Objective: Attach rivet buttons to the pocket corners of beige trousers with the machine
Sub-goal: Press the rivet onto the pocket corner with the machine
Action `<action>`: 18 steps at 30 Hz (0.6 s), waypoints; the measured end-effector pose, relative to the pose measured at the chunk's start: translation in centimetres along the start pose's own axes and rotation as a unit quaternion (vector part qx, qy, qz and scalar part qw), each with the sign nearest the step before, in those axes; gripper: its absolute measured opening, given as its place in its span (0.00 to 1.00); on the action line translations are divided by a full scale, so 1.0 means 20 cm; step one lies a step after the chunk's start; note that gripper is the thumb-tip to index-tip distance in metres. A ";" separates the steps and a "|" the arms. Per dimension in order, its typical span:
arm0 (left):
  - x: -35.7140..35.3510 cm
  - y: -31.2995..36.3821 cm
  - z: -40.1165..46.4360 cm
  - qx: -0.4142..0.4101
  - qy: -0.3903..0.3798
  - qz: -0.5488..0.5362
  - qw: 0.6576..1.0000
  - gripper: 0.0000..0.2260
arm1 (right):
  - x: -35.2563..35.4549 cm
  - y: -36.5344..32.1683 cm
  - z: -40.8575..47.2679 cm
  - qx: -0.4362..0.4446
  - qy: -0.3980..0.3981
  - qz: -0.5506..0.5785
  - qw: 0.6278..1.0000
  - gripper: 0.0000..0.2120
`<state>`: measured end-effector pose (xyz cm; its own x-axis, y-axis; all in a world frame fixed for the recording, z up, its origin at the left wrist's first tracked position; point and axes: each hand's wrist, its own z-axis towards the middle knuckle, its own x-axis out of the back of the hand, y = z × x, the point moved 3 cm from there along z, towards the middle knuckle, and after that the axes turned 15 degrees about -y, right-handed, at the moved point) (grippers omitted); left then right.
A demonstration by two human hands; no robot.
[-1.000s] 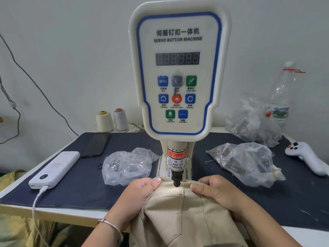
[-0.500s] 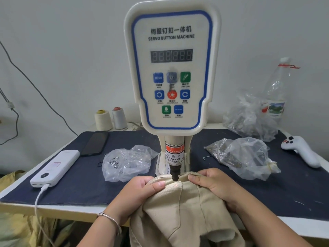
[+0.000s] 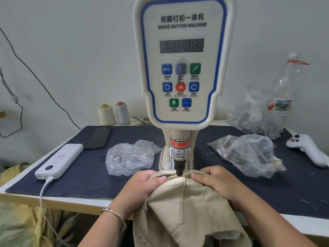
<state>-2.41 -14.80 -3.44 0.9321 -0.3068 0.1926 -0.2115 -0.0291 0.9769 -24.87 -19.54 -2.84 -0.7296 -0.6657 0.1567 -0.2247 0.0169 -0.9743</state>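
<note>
The beige trousers (image 3: 185, 207) are draped over the front edge of the table (image 3: 53, 198), with a pocket corner drawn up beneath the black punch tip (image 3: 179, 171) of the button machine (image 3: 181, 68). The cloth is pinched on either side of the tip: by the left hand (image 3: 142, 186), thumb on top, and by the right hand (image 3: 215, 180), fingers curled over the folded edge. This two-sided hold is judged to keep the corner flat and taut under the punch while the fingers are kept just clear of it, as the warning label (image 3: 179, 148) advises. A faint light spot is seen on the fabric just below the tip, presumably marking the strike point. Whether a rivet is already loaded cannot be told. Three plastic bags are counted: one (image 3: 130, 155) left of the column, two (image 3: 247, 154) (image 3: 254, 118) to the right. Two thread cones (image 3: 114, 114) are stood at the back.
</note>
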 end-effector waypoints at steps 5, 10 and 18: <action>0.00 0.00 -0.02 0.000 -0.010 -0.022 1.000 0.23 | 0.00 0.00 0.00 0.009 -0.007 0.001 1.000 0.41; -0.01 0.01 -0.03 -0.022 -0.015 -0.042 0.999 0.26 | -0.01 -0.01 -0.02 0.022 -0.004 0.023 0.999 0.38; -0.01 0.00 -0.02 -0.049 0.007 -0.017 0.999 0.22 | -0.03 -0.04 -0.02 0.053 -0.017 0.026 0.998 0.39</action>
<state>-2.51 -14.34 -3.44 0.9427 -0.2932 0.1589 -0.1497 0.0536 0.9873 -24.40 -18.86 -2.17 -0.7158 -0.6908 0.1015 -0.1167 -0.0250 -0.9929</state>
